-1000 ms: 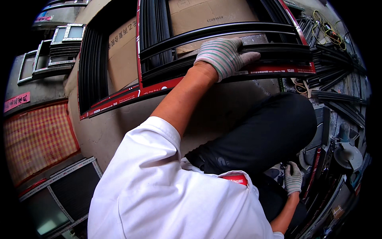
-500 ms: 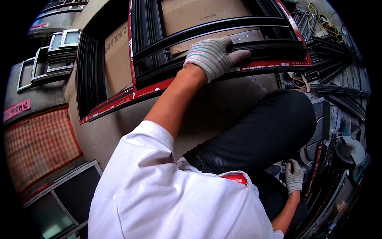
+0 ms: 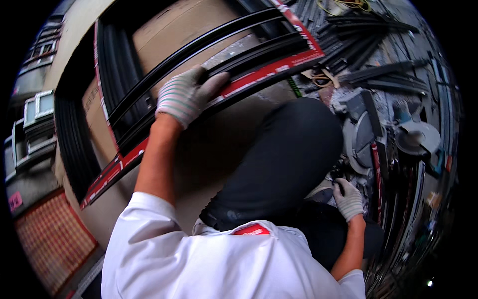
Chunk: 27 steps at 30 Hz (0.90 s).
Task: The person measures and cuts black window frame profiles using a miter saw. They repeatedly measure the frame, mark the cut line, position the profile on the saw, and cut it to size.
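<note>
A black window frame (image 3: 264, 62), its edges covered in red and white tape, lies ahead of me with cardboard (image 3: 172, 30) under its bars. My left hand (image 3: 181, 97), in a white glove with green stripes, is wrapped over the near rail of this frame, thumb pointing right. Low on the right, beside my bent leg, is my gloved right hand (image 3: 348, 200). Its fingers are curled near a small dark thing, too blurred to name. Just beyond that hand is a grey machine with a round guard (image 3: 358, 142), which looks like a saw.
Dark metal profiles (image 3: 358, 37) lie heaped on the floor at the far right, with a yellow cable (image 3: 343, 6) behind. A second round metal part (image 3: 418, 137) sits to the right. On the left are stacked small window frames (image 3: 37, 122) and a checked cloth (image 3: 57, 244).
My view has swung right, so the frame and both hands appear further left. The left hand keeps its hold on the frame, and the right hand remains low beside my leg.
</note>
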Available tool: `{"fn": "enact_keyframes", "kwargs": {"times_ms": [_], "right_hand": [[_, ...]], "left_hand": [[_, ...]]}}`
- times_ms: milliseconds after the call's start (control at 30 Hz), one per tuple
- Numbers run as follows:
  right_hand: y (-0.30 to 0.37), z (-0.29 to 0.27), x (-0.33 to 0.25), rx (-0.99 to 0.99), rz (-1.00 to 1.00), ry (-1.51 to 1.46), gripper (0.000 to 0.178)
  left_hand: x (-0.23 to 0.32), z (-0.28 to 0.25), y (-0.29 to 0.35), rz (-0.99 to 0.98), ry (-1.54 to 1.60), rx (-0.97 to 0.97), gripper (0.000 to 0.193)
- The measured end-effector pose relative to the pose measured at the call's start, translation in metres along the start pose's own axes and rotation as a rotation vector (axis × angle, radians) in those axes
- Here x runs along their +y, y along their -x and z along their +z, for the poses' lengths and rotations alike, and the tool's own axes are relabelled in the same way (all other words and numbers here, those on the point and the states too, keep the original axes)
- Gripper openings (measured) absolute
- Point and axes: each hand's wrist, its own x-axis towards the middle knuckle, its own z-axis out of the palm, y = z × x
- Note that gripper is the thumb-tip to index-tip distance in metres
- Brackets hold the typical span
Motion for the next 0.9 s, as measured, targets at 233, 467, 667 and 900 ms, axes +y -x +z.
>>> {"fn": "enact_keyframes", "kwargs": {"times_ms": [233,467,667,900], "right_hand": [[0.003,-0.011,-0.007,0.017,0.023,-0.003,0.030],[0.005,-0.015,-0.012,0.035,-0.025,0.026,0.032],[0.017,-0.025,-0.011,0.141,-0.050,0.010,0.029],[0.035,-0.035,-0.018,0.145,-0.005,-0.009,0.030]], "left_hand": [[0.010,0.006,-0.003,-0.035,-0.042,-0.009,0.065],[-0.012,0.007,-0.013,-0.039,-0.008,-0.061,0.068],[-0.003,0.011,-0.012,-0.013,-0.060,-0.009,0.067],[0.003,0.014,-0.002,0.005,-0.120,0.153,0.062]]}}
